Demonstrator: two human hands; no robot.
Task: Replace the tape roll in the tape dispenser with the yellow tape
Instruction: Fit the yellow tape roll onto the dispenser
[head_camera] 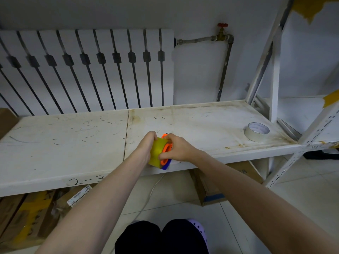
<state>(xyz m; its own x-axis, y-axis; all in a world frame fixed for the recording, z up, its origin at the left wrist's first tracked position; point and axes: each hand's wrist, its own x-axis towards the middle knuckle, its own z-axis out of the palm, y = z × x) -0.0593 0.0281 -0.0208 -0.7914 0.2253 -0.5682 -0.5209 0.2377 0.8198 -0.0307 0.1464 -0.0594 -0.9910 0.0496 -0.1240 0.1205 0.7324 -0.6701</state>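
Note:
Over the front edge of the white shelf [73, 143], both hands hold one bundle. The yellow tape roll [158, 152] is gripped from the left by my left hand [146, 145]. Pressed against the roll's right side is the orange and blue tape dispenser [166, 159], with my right hand [178, 147] closed on it from the right. Roll and dispenser touch; whether the roll sits fully on the dispenser's hub is hidden by my fingers. A pale, whitish tape roll [256, 132] lies flat on the shelf at the far right.
A white radiator [88, 70] and a pipe with a red valve [222, 25] are on the wall behind. A white rack upright [275, 70] rises at the right. Cardboard boxes [211, 184] sit on the tiled floor under the shelf. My knees [161, 237] are below.

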